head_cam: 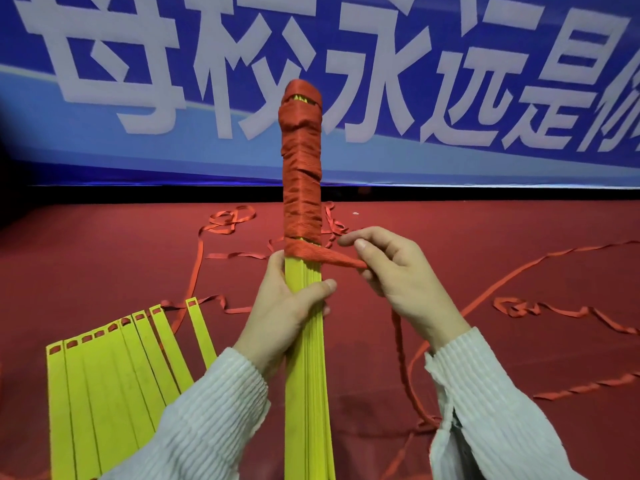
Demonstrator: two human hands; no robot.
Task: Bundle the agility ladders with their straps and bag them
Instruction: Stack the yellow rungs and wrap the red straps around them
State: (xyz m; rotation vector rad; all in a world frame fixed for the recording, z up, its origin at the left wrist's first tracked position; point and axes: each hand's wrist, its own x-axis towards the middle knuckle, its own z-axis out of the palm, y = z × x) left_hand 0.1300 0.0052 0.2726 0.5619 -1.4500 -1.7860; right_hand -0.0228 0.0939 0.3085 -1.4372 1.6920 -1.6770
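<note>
Left hand (289, 306) is wrapped tight around a stack of flat yellow plastic ladder rungs (306, 358), thumb across the front, holding the stack straight up in the air. Right hand (398, 271) sits just beside it, pinching a flat red cloth strap (332, 258) between the thumb and curled fingers. That strap is pulled snug from the stack out to the right.

Up top, the stack is already covered in red wrapping (302, 161), round and round, from the tip down to just above the left hand. Only the lower part of the yellow stack is bare. So the step right now looks like the wrapping step, and it seems about halfway down.

More yellow rungs with little slots at their ends (114, 368) lie fanned out on the dark red floor cloth (104, 258) to the left. Loose red strap (519, 271) trails all over the floor in loops and curls. A big blue banner with white letters (346, 81) hangs behind. No bag shows anywhere.

Next, the right hand probably needs to carry the strap around the back of the stack and keep it tight, so the loops sit side by side. The left hand likely has to slide lower to make room. If the strap goes slack, the wraps could slip loose.
</note>
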